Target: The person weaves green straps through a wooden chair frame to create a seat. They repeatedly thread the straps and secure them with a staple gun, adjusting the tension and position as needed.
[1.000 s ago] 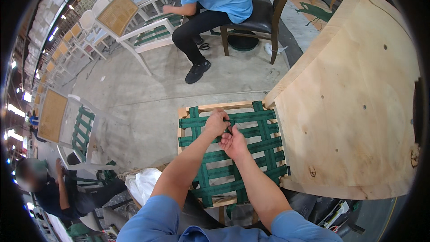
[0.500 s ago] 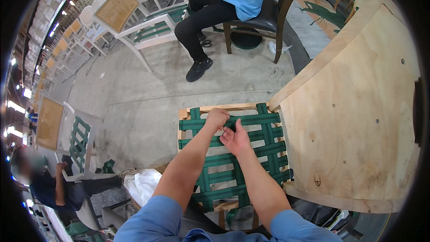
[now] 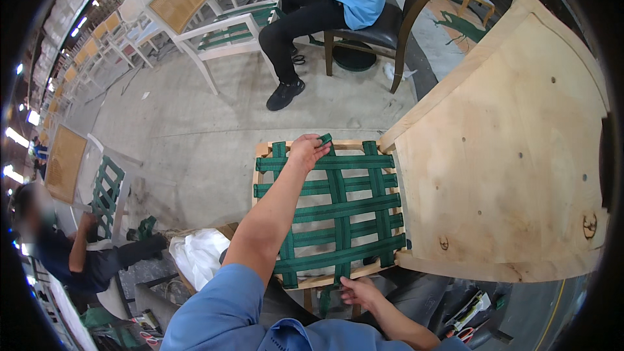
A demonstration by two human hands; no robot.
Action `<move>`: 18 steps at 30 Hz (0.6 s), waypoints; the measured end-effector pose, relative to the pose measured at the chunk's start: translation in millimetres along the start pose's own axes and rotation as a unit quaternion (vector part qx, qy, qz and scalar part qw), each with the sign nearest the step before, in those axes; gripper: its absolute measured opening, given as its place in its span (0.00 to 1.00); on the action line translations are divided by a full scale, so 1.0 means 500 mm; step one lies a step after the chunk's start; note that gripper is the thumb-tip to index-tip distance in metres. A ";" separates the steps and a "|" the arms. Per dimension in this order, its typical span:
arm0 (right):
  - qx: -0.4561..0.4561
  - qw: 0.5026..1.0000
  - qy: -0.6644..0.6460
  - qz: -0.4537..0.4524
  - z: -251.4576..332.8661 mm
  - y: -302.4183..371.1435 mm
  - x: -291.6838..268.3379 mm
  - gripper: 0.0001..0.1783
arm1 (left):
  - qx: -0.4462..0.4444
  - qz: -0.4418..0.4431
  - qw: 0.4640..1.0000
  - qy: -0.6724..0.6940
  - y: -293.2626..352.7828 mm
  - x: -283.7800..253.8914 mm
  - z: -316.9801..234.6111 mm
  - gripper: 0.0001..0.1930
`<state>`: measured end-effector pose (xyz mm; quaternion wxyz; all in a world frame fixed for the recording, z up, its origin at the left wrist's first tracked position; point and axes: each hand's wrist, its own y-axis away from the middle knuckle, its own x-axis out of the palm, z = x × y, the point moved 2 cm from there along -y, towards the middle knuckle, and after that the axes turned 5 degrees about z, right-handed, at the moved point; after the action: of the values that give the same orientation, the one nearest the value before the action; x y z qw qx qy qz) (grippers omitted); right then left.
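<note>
A wooden chair seat frame [image 3: 262, 149] lies before me, woven across with green webbing straps [image 3: 364, 207]. At its far rail my left hand [image 3: 308, 151] pinches the folded end of a lengthwise webbing strap [image 3: 338, 195], which runs over and under the crosswise ones. The same strap's loose tail [image 3: 324, 302] hangs below the near rail. Beside that tail, at the near rail, is my right hand [image 3: 363, 294], its fingers apart and the fingertips close to the strap; whether they touch it is unclear.
A large curved plywood back [image 3: 500, 156] rises on the right. Ahead, a person [image 3: 354, 0] sits on a dark chair by a white chair frame [image 3: 227, 42]. Another seated person [image 3: 71, 247] is at left, near a white bag [image 3: 198, 253]. Scissors [image 3: 465, 334] lie at lower right.
My hands were together over the far part of the webbing. The left has moved to the far rail with the strap end; the right has drawn back to the near rail.
</note>
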<state>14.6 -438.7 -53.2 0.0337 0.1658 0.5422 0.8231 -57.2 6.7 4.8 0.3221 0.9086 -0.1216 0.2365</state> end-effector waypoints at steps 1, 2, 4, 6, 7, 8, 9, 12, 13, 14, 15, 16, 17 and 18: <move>0.059 0.981 -0.179 0.056 0.018 0.008 0.028 0.17 | 0.017 -0.002 1.000 -0.013 0.011 -0.003 0.002 0.18; 0.060 0.980 -0.181 0.063 0.015 0.011 0.032 0.17 | 0.028 0.004 0.999 -0.022 0.019 0.006 0.009 0.20; 0.060 0.978 -0.185 0.080 -0.008 -0.005 0.036 0.16 | 0.042 0.025 0.998 -0.034 0.032 0.026 0.008 0.22; 0.057 0.987 -0.147 0.039 -0.002 0.000 0.037 0.15 | 0.047 0.038 0.997 -0.040 0.048 0.012 0.008 0.22; 0.053 0.988 -0.140 0.029 0.003 0.002 0.038 0.14 | 0.057 0.041 0.996 -0.047 0.050 0.009 0.007 0.22; 0.050 0.990 -0.132 0.018 0.005 0.005 0.036 0.13 | 0.066 0.043 0.996 -0.052 0.051 0.003 0.008 0.22; 0.040 0.999 -0.019 0.001 0.007 0.011 0.031 0.14 | 0.074 0.045 0.995 -0.057 0.051 -0.001 0.009 0.21; 0.012 0.955 0.295 -0.031 0.015 0.040 0.019 0.20 | 0.034 0.063 0.996 -0.060 0.038 -0.023 0.020 0.20; 0.007 0.924 0.382 -0.028 0.021 0.047 0.018 0.23 | 0.028 0.061 0.996 -0.064 0.034 -0.033 0.025 0.20; 0.003 0.883 0.469 -0.023 0.030 0.052 0.019 0.25 | 0.024 0.055 0.996 -0.065 0.030 -0.051 0.033 0.21; 0.050 0.840 0.540 0.020 0.015 0.028 0.011 0.32 | 0.018 0.061 0.996 -0.062 0.024 -0.045 0.040 0.21; 0.026 0.800 0.598 0.050 -0.013 0.005 0.004 0.33 | 0.016 0.074 0.995 -0.063 0.020 -0.031 0.047 0.21; 0.037 0.776 0.623 0.090 -0.013 -0.001 0.015 0.34 | 0.014 0.076 0.994 -0.071 0.021 -0.037 0.057 0.21; 0.048 0.750 0.647 0.130 -0.012 -0.006 0.025 0.34 | 0.012 0.078 0.994 -0.079 0.021 -0.042 0.064 0.21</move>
<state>0.3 -439.8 -55.1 -0.4399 -0.3361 0.4465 0.7030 -67.9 -20.5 -22.5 0.2813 0.9160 -0.2139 0.1901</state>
